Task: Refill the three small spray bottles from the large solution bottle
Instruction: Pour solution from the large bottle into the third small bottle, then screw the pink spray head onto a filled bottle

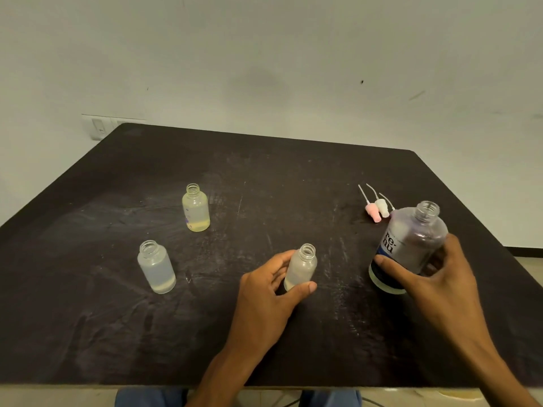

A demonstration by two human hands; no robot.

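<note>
Both hands are wrapped round plastic: the left hand [274, 284] grips a small frosted bottle [301, 267] standing uncapped near the table's middle, while the right hand [437, 277] clasps the large solution bottle [408, 245] — cloudy, round-shouldered, open-necked, tilted at near right. Two more uncapped small bottles stand left on the scuffed black table [264, 186] — a frosted one [156, 267] nearer, a yellowish one [195, 208] farther. Pink and white spray tops [377, 208] lie behind the large bottle.
</note>
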